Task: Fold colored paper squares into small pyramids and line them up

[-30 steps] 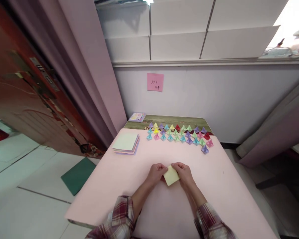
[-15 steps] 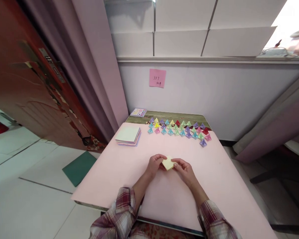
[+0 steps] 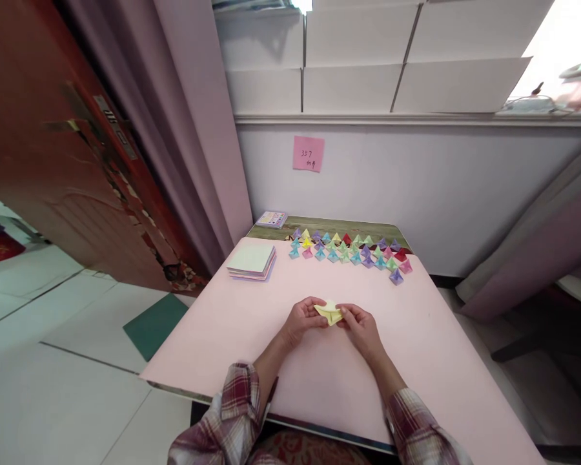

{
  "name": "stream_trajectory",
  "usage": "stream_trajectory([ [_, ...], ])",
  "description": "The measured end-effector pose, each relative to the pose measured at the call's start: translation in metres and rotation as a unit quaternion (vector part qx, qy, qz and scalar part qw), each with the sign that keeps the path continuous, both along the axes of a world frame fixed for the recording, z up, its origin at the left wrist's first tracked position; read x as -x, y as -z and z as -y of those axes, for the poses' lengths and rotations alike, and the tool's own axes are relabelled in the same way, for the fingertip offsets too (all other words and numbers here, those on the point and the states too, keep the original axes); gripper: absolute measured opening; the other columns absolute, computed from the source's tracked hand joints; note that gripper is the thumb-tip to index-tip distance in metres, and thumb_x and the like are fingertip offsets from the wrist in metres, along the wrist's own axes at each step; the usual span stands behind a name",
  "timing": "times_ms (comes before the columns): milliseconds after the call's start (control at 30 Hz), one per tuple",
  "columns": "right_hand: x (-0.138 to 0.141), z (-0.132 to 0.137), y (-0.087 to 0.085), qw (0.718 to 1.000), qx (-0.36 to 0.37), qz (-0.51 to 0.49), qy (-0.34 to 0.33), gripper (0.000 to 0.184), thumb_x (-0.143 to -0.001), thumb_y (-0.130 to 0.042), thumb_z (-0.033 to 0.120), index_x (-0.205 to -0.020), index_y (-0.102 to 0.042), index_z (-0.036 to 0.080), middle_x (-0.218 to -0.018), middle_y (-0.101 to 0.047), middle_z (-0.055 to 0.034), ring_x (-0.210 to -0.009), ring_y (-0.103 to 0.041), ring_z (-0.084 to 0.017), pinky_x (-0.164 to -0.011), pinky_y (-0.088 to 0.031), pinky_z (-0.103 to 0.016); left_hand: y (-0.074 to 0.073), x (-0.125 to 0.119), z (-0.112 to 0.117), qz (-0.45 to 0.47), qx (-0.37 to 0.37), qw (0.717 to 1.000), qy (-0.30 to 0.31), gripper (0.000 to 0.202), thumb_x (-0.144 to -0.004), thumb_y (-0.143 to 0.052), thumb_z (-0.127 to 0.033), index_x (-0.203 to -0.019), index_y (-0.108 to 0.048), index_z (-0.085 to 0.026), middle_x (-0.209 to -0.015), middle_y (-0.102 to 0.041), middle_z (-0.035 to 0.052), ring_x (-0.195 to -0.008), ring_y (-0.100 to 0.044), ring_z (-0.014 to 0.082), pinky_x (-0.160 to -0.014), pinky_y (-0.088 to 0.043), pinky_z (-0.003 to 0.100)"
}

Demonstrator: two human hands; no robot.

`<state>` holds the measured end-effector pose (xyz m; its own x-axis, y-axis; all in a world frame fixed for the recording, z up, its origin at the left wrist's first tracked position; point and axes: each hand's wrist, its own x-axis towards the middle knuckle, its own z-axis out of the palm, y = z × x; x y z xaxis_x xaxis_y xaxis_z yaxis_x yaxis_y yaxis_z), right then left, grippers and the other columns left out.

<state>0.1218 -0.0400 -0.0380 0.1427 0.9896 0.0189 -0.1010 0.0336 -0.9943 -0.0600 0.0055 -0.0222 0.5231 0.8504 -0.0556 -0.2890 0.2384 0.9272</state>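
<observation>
A small pale yellow folded paper (image 3: 329,312) is pinched between my two hands just above the pink table (image 3: 416,361). My left hand (image 3: 301,318) grips its left side with curled fingers. My right hand (image 3: 359,325) grips its right side the same way. Both sleeves are plaid. Several small folded paper shapes (image 3: 351,254) in many colours lie in rows at the far end of the table. A stack of square paper sheets (image 3: 252,261) lies at the far left.
A small printed packet (image 3: 272,219) sits on a wooden strip at the table's far edge. A pink sticky note (image 3: 308,154) hangs on the wall. A green sheet (image 3: 155,324) lies on the tiled floor at left, beside a curtain and a brown door.
The yellow paper has gone from a flat square to a narrower folded shape held between both hands. The view has shifted slightly; both hands stay at the table's middle.
</observation>
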Motion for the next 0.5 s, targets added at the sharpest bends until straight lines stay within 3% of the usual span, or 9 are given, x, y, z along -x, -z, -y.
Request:
stream_trajectory([
  [267, 0.0032, -0.0057, 0.0062, 0.998, 0.032, 0.017, 0.049, 0.043, -0.076, -0.064, 0.058, -0.084, -0.071, 0.016, -0.067, -0.068, -0.0036, -0.062, -0.064, -0.018, -0.058, -0.055, -0.029, 0.0, -0.0004, -0.0017, -0.012, 0.002, 1.0, 0.0, 0.046, -0.061, -0.083, -0.026, -0.099, -0.061, -0.013, -0.088, -0.07, 0.0082, -0.075, -0.065, 0.0182, -0.07, -0.053, 0.031],
  [500, -0.0016, 0.0009, -0.0031, 1.0, 0.005, 0.013, -0.014, 0.038, -0.078, -0.065, 0.054, -0.092, -0.07, 0.019, -0.08, -0.07, -0.0042, -0.07, -0.064, -0.018, -0.068, -0.054, -0.03, -0.0009, 0.0001, -0.0003, -0.011, -0.012, 1.0, -0.025, 0.031, -0.073, -0.074, -0.029, -0.097, -0.062, -0.013, -0.083, -0.069, 0.0062, -0.073, -0.064, 0.0156, -0.07, -0.05, 0.027],
])
